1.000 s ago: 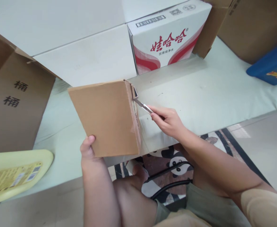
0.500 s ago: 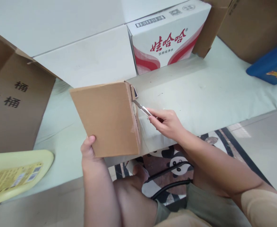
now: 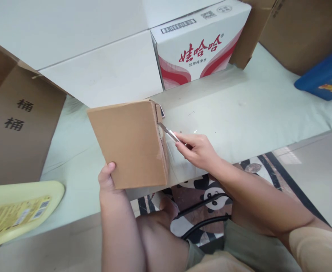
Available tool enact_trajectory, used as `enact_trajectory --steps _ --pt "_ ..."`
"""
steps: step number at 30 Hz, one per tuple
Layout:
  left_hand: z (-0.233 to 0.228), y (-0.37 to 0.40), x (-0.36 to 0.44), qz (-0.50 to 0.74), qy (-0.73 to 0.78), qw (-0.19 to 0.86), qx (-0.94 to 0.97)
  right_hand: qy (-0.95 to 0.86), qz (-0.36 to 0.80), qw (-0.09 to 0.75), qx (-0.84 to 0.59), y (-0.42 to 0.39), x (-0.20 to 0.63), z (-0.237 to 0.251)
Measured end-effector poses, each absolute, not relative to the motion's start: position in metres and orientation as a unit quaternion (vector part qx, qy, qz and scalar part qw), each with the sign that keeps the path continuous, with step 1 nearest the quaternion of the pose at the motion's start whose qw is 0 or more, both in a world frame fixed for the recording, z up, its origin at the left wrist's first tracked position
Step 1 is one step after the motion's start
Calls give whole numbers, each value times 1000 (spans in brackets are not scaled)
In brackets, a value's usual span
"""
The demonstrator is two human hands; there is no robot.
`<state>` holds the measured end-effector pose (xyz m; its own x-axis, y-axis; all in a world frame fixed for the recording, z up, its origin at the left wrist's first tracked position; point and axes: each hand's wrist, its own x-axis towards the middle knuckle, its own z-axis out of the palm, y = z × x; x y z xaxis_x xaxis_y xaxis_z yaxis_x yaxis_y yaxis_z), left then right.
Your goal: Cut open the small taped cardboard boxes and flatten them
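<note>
A plain brown cardboard box (image 3: 128,145) stands tilted at the front edge of the covered table. My left hand (image 3: 107,176) is closed on its lower left corner, thumb on the face and the other fingers hidden behind. In my right hand (image 3: 198,149) is a utility knife (image 3: 170,133) with a white handle, held between thumb and fingers. Its blade tip meets the right side of the box, where the edge looks torn and layered. A small dark object with a pale rim (image 3: 162,111) shows just behind the box's upper right corner.
Behind stand a large white box (image 3: 98,68) and a white-and-red carton (image 3: 199,56). A big brown carton (image 3: 15,128) and a pale yellow container (image 3: 27,207) are at left; a blue container (image 3: 324,77) is at right. Pale green cloth (image 3: 267,109) covers the table.
The box's upper left corner has shifted slightly right and down. The knife and my right hand have moved slightly left and down. My left hand keeps its hold.
</note>
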<state>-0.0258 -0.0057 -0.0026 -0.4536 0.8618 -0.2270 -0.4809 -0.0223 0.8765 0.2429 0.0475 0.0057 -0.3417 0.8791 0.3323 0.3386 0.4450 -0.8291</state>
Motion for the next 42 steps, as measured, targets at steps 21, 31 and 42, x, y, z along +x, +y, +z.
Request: enact_trajectory --steps 21,31,42 --pt "-3 -4 -19 660 522 493 222 -762 276 376 -449 35 229 2" --pt "-6 1 -21 689 524 438 244 -789 294 317 -436 24 228 -3" --pt "4 1 -22 718 499 405 268 -713 348 423 -437 28 234 9"
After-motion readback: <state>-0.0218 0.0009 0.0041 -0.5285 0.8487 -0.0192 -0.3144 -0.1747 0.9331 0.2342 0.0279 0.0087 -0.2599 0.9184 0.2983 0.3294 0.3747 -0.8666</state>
